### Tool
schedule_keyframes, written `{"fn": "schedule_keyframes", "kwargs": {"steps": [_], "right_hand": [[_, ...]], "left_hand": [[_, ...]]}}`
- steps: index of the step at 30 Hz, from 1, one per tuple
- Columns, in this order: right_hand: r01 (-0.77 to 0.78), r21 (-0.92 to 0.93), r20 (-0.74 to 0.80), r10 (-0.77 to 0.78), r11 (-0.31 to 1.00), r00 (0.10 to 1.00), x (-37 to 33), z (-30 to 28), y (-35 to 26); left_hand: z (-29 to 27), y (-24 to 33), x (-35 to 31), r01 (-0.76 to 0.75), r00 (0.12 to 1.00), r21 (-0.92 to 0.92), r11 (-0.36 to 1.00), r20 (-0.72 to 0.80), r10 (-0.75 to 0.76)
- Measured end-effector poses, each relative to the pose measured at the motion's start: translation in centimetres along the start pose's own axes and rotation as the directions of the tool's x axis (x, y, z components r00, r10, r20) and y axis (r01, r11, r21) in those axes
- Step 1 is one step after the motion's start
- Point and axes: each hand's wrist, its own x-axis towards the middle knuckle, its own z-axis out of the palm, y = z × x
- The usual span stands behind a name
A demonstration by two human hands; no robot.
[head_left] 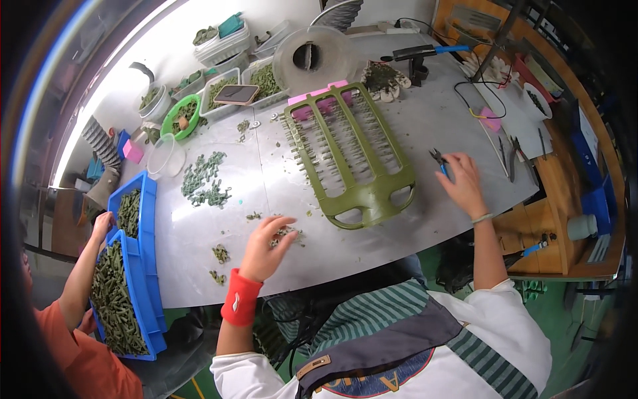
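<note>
My right hand (463, 183), at the right of the table, is closed around a small pair of cutting pliers (441, 164) with blue handles. Their dark jaws point away from me. My left hand (266, 249) hovers over a little pile of small green parts (292, 235) near the front edge. Its fingers are curved but apart, and I see nothing gripped in them. Between and beyond my hands lies an olive-green plastic frame (367, 201) with long bars and rows of small pegs along them. A pink block (302, 110) sits under its far end.
Loose green parts (205, 181) lie left of the frame. At the back stand tubs (266, 83), a phone (236, 94) and a green bowl (189, 106). Blue bins (143, 266) are at the left, where a co-worker's hand (102, 226) touches one. Tools (510, 159) lie at the right.
</note>
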Motion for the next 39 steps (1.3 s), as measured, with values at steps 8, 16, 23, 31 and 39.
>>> {"fn": "schedule_keyframes", "kwargs": {"steps": [8,16,23,31,39], "right_hand": [[-0.801,0.598,0.791,0.153,0.015,0.593,0.9,0.9,-6.9],[-0.812,0.568,0.821,0.018,-0.134,0.571,1.6,1.1,-7.6],[-0.818,0.567,0.824,0.062,-0.095,0.563,-0.1,-1.2,-5.8],[-0.776,0.625,0.769,0.231,-0.082,0.596,-5.1,-6.6,-0.4],[-0.687,0.721,0.675,0.315,-0.09,0.667,-6.9,-7.6,0.4]], "left_hand": [[0.7,-2.1,8.6,0.069,0.989,-0.161,0.985,-0.121,-0.089],[-4.5,-2.9,24.0,-0.2,0.95,0.008,0.98,-0.244,0.195],[-4.4,-2.3,33.9,-0.13,0.988,0.074,0.989,0.09,0.123],[-0.5,-0.5,36.4,-0.192,0.949,0.475,0.859,0.313,0.039],[1.0,-1.5,37.2,-0.178,0.974,0.447,0.877,0.204,0.094]]}}
